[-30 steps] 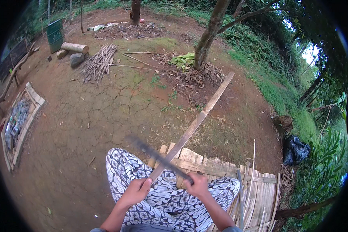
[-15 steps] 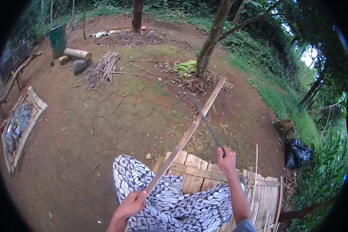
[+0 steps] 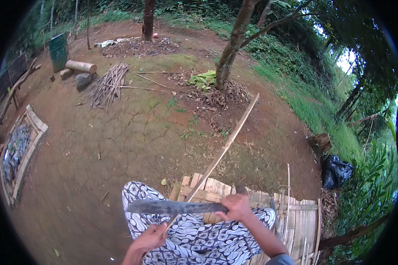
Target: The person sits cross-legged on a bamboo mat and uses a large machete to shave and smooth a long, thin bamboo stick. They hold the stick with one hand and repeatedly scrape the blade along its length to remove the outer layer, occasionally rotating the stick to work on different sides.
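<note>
A long bamboo strip (image 3: 225, 148) slants from my lap up and to the right, its far end in the air over the bare ground. Its near end is gripped in my left hand (image 3: 149, 237), beside my thigh. My right hand (image 3: 237, 206) is closed round the handle of a machete (image 3: 174, 207). The dark blade points left, lying across the strip a little above my left hand; whether it touches the strip I cannot tell. Patterned black-and-white cloth (image 3: 194, 236) covers my legs.
I sit on a split-bamboo platform (image 3: 303, 216). A black plastic bag (image 3: 336, 171) and a stump (image 3: 319, 142) stand at right. Ahead are a tree (image 3: 225, 66), a pile of sticks (image 3: 110, 84), a log (image 3: 81, 66) and a green drum (image 3: 58, 51). A framed bed of bottles (image 3: 17, 148) is at left.
The machete has come back along the strip toward my lap and swung from pointing away to pointing left. The strip has turned to show its narrow edge. My left hand still holds it.
</note>
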A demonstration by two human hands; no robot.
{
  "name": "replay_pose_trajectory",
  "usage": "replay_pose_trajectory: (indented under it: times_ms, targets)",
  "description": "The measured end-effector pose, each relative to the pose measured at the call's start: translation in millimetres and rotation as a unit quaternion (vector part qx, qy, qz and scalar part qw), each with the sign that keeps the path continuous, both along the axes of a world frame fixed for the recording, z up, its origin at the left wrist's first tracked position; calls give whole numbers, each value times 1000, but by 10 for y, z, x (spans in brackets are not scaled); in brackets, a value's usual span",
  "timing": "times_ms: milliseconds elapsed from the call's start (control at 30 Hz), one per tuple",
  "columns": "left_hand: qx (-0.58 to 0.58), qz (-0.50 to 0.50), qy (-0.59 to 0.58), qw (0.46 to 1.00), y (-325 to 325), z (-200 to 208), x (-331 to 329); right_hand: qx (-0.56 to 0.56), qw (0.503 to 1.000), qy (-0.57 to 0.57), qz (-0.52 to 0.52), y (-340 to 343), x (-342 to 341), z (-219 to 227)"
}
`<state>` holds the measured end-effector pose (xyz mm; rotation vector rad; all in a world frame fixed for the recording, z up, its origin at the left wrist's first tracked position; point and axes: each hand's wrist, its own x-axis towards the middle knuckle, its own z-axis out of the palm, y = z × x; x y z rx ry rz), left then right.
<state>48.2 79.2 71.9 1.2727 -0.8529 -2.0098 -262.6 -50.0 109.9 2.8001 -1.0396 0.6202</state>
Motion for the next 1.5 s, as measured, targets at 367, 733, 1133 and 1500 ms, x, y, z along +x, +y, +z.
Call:
replay_pose_trajectory:
  times_ms: [367, 733, 1133, 1500]
  targets:
    - [32, 13, 49, 998, 38, 255, 110, 120, 916, -167, -344, -377, -707, 87]
    - [74, -40, 94, 992, -137, 316, -187, 46, 998, -35, 11, 393, 18, -75]
    - [63, 26, 32, 997, -101, 317, -33, 26, 957, -101, -270, -111, -540, 119]
    - [82, -51, 80, 992, -106, 204, -175, -61, 998, 13, -31, 238, -208, 173]
